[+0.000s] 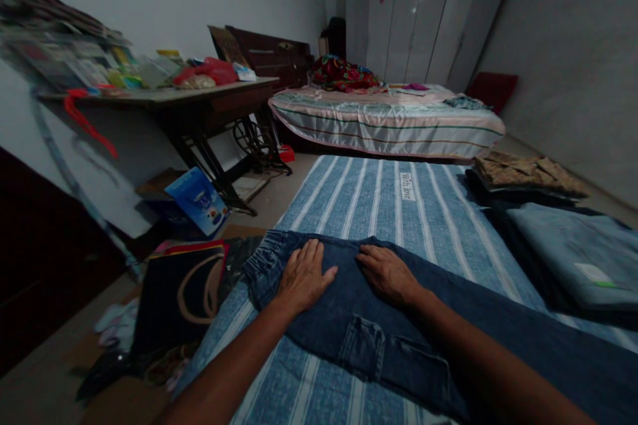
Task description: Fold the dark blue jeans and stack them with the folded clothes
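Observation:
A pair of dark blue jeans (333, 305) lies across a blue-and-white striped bed cover (359, 202). Its gathered elastic waistband (265, 257) points left, and the legs stretch away to the right, out of view. On the upper part near the waistband, my left hand (303, 275) rests palm down with its fingers extended and thumb apart. My right hand (387, 273) lies on the cloth a little to the right, its fingers slightly bent near the far edge of the jeans. A stitched cargo pocket (399, 355) shows on the near side, partly behind my right forearm.
Folded light blue jeans (583, 252) sit at the right edge, with a brown patterned folded garment (528, 176) beyond. Left of the bed are a dark bag (169, 305) and blue box (197, 202). A cluttered sewing-machine table (164, 96) stands behind; another bed (389, 119) is farther back.

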